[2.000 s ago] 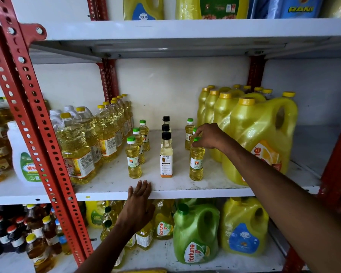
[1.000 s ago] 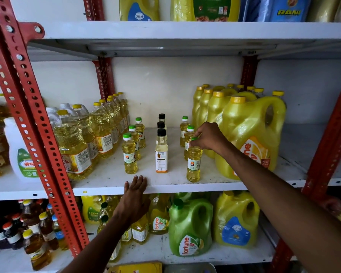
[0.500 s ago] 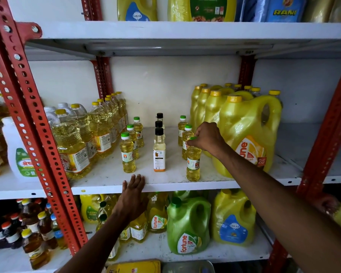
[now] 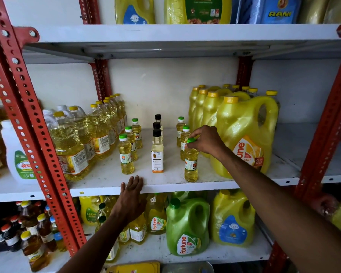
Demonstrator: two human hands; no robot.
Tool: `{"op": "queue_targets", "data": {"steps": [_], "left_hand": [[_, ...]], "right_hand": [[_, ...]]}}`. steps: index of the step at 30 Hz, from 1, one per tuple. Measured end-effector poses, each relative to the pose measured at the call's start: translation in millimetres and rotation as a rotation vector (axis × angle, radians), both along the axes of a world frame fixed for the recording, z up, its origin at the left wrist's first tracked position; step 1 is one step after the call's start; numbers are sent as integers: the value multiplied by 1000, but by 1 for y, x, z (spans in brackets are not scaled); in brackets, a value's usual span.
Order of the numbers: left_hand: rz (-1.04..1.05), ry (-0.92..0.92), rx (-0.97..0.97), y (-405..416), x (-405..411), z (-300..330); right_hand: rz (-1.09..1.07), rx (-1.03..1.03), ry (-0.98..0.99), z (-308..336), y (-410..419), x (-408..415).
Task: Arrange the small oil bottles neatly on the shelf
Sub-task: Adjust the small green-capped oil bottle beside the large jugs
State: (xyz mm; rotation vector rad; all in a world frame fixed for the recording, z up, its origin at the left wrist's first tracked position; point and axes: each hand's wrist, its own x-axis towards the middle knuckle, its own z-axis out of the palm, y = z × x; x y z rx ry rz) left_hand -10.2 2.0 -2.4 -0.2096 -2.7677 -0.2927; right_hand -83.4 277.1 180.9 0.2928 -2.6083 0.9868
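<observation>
White metal shelf (image 4: 106, 177) on red perforated uprights, middle tier is the work area. On its right, big yellow plastic oil jugs with handles (image 4: 242, 133); on its left, clear mid-size oil bottles with yellow caps (image 4: 83, 138). Between them, three front-to-back columns of small bottles: left column of small clear green-capped oil bottles (image 4: 126, 154), centre column of slim black-capped bottles with white labels (image 4: 157, 152), right column of green-capped ones.

Task item in play: front small green-capped oil bottle of the right column (image 4: 191, 164), upright, long axis vertical, base on the shelf near the front edge, just beside the front jug but apart from it.

Right hand (image 4: 207, 141) comes in from the right and above; its grip is closed on that bottle's green cap, fingertips pinching the top. Bottle hangs straight below the grip, so any shift is steered from the cap, likely tippy.

Left hand (image 4: 131, 191) lies flat on the shelf's front lip, fingers spread, holding nothing, well apart from the bottle; nearer the left and centre columns.

Judgement: front bottle sits slightly forward and right of its column line; a small nudge back-left would align it. Right hand is the one placed for it.
</observation>
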Motion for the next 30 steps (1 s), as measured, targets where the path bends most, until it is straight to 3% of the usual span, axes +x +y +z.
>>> {"op": "queue_targets", "data": {"steps": [13, 30], "left_hand": [[0, -2, 8, 0, 0, 1], [-22, 15, 29, 2, 4, 4]], "right_hand": [[1, -50, 55, -5, 0, -2], [19, 32, 30, 5, 1, 2]]}}
